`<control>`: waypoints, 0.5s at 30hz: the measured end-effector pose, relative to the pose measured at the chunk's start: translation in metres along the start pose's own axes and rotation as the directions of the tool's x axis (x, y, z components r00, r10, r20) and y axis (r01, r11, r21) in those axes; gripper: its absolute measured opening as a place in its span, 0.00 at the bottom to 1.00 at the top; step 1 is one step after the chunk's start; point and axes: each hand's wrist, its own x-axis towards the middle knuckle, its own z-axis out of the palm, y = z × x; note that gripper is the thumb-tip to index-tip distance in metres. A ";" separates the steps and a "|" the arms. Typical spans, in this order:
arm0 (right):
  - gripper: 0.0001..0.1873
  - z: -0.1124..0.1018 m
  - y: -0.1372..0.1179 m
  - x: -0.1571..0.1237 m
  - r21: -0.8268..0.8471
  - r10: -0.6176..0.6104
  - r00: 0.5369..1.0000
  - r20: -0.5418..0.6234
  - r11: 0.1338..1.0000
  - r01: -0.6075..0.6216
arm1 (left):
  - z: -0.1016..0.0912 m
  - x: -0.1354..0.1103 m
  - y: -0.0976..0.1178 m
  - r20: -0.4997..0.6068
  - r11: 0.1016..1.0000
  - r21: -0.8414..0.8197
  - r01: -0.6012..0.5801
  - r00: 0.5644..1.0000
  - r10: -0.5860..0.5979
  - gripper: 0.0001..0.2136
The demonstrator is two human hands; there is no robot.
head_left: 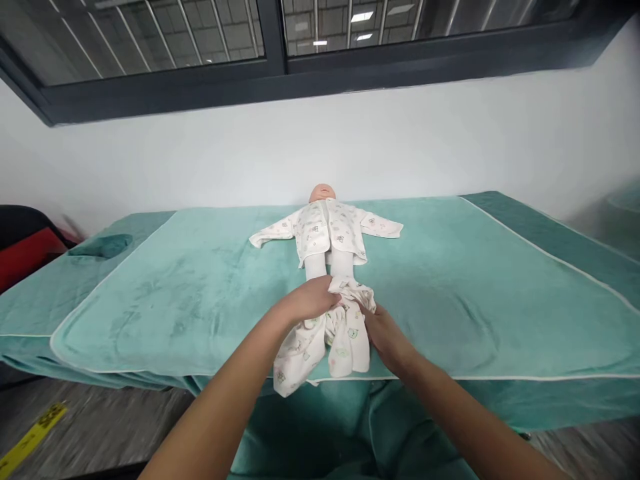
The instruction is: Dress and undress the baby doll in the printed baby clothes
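Note:
A baby doll [323, 193] lies on its back with its head toward the wall. It wears a white printed jacket [313, 232], sleeves spread to both sides. Its white legs [343, 264] point toward me, and their lower ends are hidden in bunched white printed baby pants [351, 341]. My left hand [316, 297] grips the gathered top of the pants on the left, its fingers closed over the cloth. On the right side, my right hand [379, 328] holds the same fabric, with its fingertips partly hidden. The pant legs hang loosely toward the bed's near edge.
A green padded cover [190, 287] with pale piping covers the bed. A face hole [101, 246] is at the left end. Behind stands a white wall [210, 157] below a dark window frame [320, 77]. A red and black object [30, 259] stands far left.

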 end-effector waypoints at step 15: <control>0.18 -0.014 -0.015 0.070 -0.389 -0.453 0.884 -0.116 0.840 0.379 | -0.014 0.060 -0.004 -0.361 0.968 -0.013 -0.251 0.904 0.230 0.04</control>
